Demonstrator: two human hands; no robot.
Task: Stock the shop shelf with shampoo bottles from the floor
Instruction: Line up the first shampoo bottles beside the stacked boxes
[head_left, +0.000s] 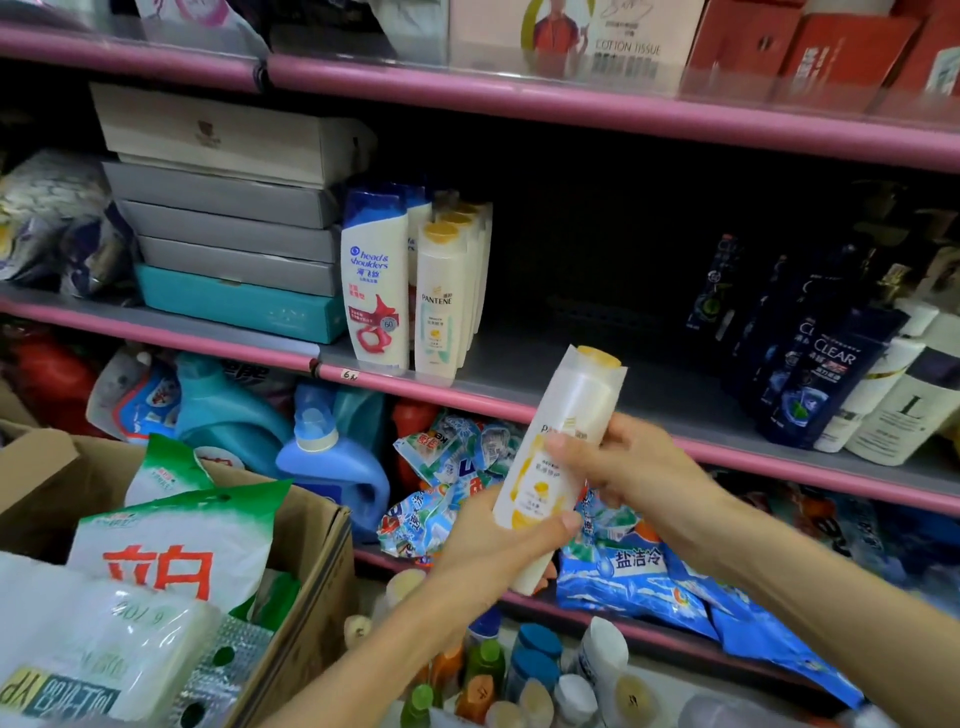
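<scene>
Left hand (501, 540) gripping base of white yellow-capped plastic shampoo bottle (558, 457); right hand (618, 462) clamping its middle. We're holding bottle tilted before pink-edged shelf (519, 410) front edge, likely aiming for gap right of matching Pantene row (449, 291). More bottles on floor (519, 675) below.

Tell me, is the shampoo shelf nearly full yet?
Not yet. A row of Pantene bottles already stands on the shelf. Both hands, left hand and right hand, hold another bottle. A wide gap remains, and more bottles on the floor wait.
</scene>
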